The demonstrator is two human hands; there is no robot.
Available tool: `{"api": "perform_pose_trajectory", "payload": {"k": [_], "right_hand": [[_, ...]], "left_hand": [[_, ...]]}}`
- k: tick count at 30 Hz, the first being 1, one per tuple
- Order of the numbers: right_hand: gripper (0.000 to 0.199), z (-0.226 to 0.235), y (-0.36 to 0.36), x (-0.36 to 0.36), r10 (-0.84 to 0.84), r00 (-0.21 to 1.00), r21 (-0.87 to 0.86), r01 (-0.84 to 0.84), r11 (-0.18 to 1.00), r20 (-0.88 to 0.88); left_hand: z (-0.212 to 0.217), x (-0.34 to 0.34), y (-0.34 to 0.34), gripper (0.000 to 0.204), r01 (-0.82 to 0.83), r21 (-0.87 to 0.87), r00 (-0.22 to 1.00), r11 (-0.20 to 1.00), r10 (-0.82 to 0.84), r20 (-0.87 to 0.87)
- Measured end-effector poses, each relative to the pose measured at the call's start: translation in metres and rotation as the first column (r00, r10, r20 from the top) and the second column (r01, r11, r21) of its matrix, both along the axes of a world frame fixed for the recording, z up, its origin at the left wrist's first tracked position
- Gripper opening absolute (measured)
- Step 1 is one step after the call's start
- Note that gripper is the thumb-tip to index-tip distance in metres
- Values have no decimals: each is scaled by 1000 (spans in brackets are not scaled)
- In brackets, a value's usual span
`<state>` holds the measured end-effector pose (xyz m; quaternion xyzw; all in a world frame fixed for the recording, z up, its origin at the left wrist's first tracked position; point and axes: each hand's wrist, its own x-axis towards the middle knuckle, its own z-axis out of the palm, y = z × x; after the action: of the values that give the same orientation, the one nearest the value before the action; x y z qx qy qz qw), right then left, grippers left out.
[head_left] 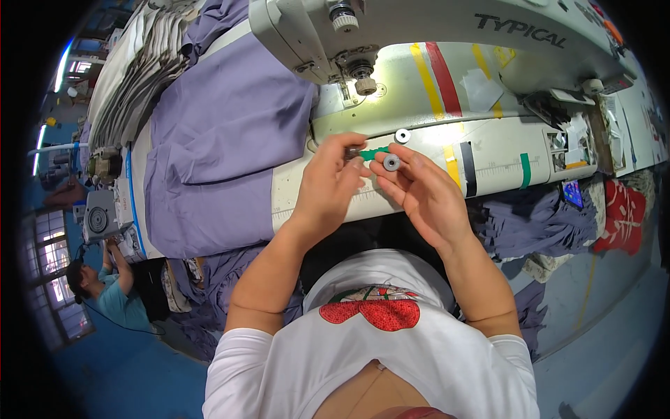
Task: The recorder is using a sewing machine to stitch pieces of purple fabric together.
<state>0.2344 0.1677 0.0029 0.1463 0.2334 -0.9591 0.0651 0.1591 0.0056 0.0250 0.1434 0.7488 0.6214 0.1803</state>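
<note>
Grasping a bobbin in the right hand, just beside the left hand; cannot tell any grasp there. Best pinch lightly, without nudging the second bobbin just beyond.

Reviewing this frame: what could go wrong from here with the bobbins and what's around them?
1. The grey bobbin held in the right hand could slip and fall past the worktop's near edge.
2. A second bobbin sits loose just beyond that hand's fingers, so a small movement might knock it away.
3. Lavender fabric lies close beside the left hand; a sideways sweep might shift it.
</note>
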Motion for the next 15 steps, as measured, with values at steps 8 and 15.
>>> {"api": "perform_pose_trajectory", "payload": {"k": [8,15], "right_hand": [[47,-9,-5,-1,46,996,331,-17,943,-79],[17,-4,6,10,188,982,886,-104,451,19]], "left_hand": [[-25,7,11,22,37,-183,913,982,-108,-394],[-23,-3,-3,10,98,63,991,993,-91,-96]]}}
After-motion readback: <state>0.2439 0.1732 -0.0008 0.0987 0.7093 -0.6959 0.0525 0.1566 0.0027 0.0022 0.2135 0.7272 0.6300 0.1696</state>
